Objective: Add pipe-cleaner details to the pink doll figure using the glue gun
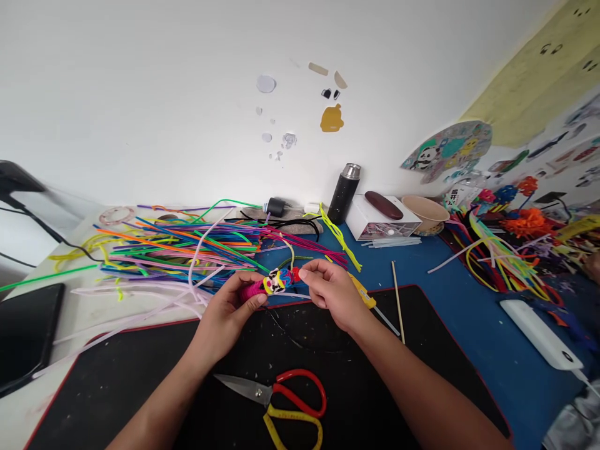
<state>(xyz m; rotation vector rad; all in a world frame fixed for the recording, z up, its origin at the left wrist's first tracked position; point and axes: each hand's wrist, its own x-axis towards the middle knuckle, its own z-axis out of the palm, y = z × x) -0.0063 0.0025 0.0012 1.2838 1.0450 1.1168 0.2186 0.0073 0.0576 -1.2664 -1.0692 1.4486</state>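
A small figure of coiled pipe cleaners (276, 281) is held above the black mat (328, 362), with a magenta body and yellow, white, black, blue and red parts. My left hand (233, 310) wraps its fingers and thumb round the magenta end. At the opposite end, my right hand (330, 289) pinches the red tip between thumb and forefinger. Scissors (259, 392) with one red and one yellow handle lie on the mat below both hands, blades slightly apart. A yellow tool (363, 290) is partly hidden behind my right hand, a pale stick extending from it.
Many colored pipe cleaners (187, 247) spread across the left and back of the table. A thin wooden stick (398, 300) lies to the right. Along the wall stand a black thermos (344, 194), a white box (382, 219) and a beige bowl (425, 212). A white power bank (541, 335) sits far right.
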